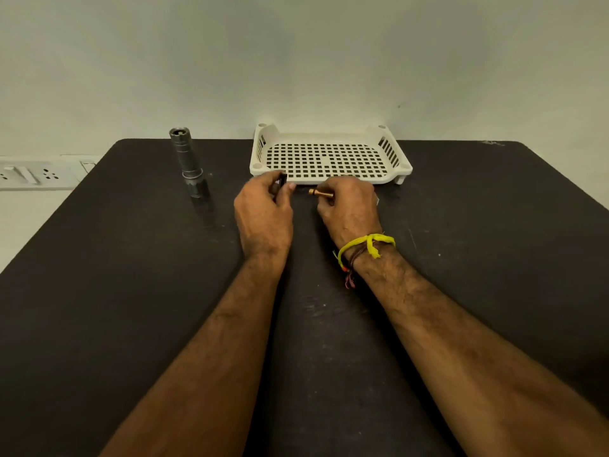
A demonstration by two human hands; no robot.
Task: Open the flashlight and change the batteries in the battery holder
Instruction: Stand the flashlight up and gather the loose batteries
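The left hand (263,209) gripped a small dark battery holder (281,179); the right hand (349,206) pinched a copper battery (321,192) just beside it (the flashlight (188,161) stood well apart). Matching polarity before sliding it in looked advisable.

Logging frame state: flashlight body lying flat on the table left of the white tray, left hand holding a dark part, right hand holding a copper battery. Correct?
One error: the flashlight body is standing upright on the table, not lying flat, as the head view shows. It is left of the white tray. The left hand holds a dark part; the right hand holds the copper battery.
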